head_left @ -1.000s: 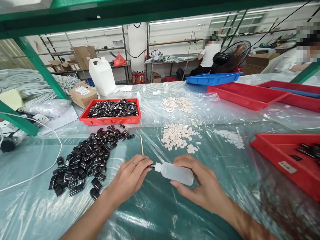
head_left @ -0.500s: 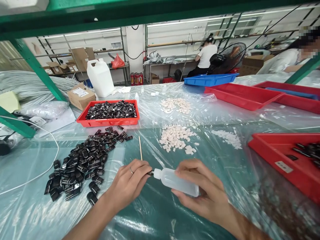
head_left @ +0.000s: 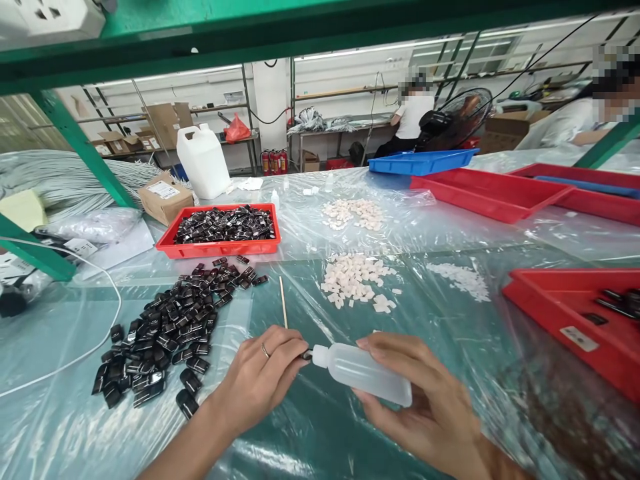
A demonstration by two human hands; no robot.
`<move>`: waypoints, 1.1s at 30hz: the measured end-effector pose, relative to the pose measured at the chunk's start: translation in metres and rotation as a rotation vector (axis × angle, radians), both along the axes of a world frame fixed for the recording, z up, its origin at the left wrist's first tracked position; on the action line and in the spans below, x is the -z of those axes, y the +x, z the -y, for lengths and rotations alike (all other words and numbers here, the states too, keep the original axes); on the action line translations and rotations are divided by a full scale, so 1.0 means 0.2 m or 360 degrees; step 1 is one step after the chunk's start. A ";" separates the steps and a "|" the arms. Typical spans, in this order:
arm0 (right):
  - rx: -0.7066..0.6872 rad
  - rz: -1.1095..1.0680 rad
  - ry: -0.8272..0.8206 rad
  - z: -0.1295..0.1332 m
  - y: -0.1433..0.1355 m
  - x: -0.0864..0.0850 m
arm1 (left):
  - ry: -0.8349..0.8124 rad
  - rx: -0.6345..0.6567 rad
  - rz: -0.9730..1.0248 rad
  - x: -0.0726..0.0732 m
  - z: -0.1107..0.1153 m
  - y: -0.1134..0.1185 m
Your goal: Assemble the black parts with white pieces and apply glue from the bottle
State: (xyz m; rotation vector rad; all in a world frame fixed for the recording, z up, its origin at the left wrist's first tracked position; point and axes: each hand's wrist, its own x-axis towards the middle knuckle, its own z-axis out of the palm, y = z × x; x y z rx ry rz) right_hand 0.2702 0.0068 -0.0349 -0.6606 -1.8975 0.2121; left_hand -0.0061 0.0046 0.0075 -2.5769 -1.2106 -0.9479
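Observation:
My right hand (head_left: 425,393) is closed around a translucent squeeze bottle (head_left: 367,373), tipped on its side with its cap end toward my left hand. My left hand (head_left: 270,370), a ring on one finger, pinches a small black plastic part (head_left: 306,355), mostly hidden by the fingers. The bottle's tip is at the part; whether they touch I cannot tell. Left of my hand lies a heap of similar black plastic parts (head_left: 165,327). A thin wooden stick (head_left: 283,301) lies just beyond my left hand. Farther out is a pile of small white pieces (head_left: 353,277).
A red tray (head_left: 220,249) of black parts stands behind the heap; another red tray (head_left: 550,313) is at right. More white pieces (head_left: 353,213) and thin white bits (head_left: 460,279) lie on the plastic sheet. A white jug (head_left: 204,163) stands behind. Two people sit farther back.
Both hands, with the bottle and the black part, appear slightly lower and farther right. The whole view has shifted a little, and the bottle still points at the part.

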 end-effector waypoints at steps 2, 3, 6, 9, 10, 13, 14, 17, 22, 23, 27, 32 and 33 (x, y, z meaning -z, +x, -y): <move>-0.0007 0.0009 -0.0024 0.00 0.00 0.00 | -0.0034 -0.0011 -0.0024 -0.02 0.01 0.00; -0.0006 0.0014 -0.0018 0.00 0.00 0.00 | -0.0047 -0.0011 -0.0035 -0.02 0.01 0.00; 0.0002 -0.0008 -0.0033 0.01 -0.01 0.01 | -0.0062 0.0007 -0.0030 -0.02 0.01 0.00; -0.0004 -0.0105 -0.0175 0.01 -0.03 0.03 | -0.0078 0.0034 -0.0010 -0.01 0.01 0.00; -0.0018 -0.0138 -0.0203 0.01 -0.03 0.03 | -0.0088 0.0037 -0.0016 -0.01 0.01 0.00; -0.0050 -0.0160 -0.0207 0.01 -0.03 0.05 | -0.0095 0.0022 -0.0035 0.00 0.01 0.00; -0.0048 -0.0142 -0.0194 0.01 -0.03 0.05 | -0.0094 0.0014 -0.0031 0.01 0.01 0.00; -0.0025 -0.0081 -0.0142 0.00 -0.01 0.04 | -0.0076 0.0017 -0.0032 0.04 0.01 -0.01; -0.0084 0.0037 0.0003 -0.01 0.02 -0.01 | -0.0071 0.0055 -0.0051 0.08 0.00 -0.01; -0.0087 0.0068 0.0028 -0.01 0.02 -0.02 | -0.0070 0.0051 -0.0048 0.07 0.00 -0.01; -0.0096 0.0090 0.0074 0.01 0.03 -0.02 | -0.0037 0.0109 -0.0062 0.05 0.00 0.00; -0.0082 0.0103 0.0031 0.03 0.03 -0.03 | -0.0022 0.0171 -0.0044 0.03 0.01 0.01; -0.0075 0.0108 0.0033 0.03 0.03 -0.03 | -0.0025 0.0170 -0.0058 0.02 0.01 0.01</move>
